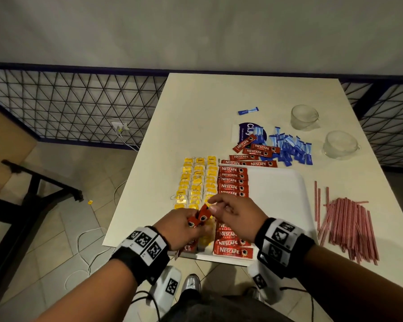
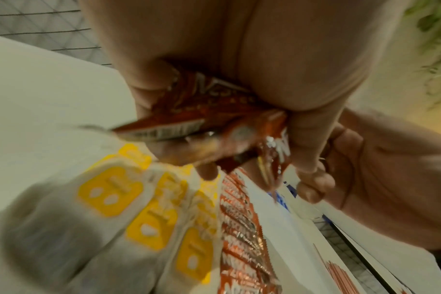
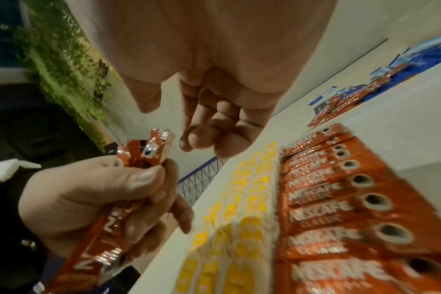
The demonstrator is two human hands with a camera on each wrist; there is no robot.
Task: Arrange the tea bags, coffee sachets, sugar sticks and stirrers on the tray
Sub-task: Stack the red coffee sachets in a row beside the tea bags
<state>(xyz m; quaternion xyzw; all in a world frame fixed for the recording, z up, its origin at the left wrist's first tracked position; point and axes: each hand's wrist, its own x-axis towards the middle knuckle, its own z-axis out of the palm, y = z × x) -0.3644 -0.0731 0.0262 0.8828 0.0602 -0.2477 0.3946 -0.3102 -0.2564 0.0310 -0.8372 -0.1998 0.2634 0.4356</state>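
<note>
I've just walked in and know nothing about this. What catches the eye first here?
Probably the bright rows laid out on the white tray: yellow tea bags on its left, red coffee sachets beside them. Just above, the left hand grips a few more sachets, with the right hand close by. Red-striped stirrers lie heaped on the table, right of the tray.

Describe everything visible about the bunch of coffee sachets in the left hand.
The bunch of red foil Nescafe coffee sachets is a few long, narrow, shiny sticks with white lettering, a cup picture and crimped ends. The left hand holds them in its grip, fingers and thumb curled round them, above the white tray's near left part. The right hand hovers beside them, empty.
</note>
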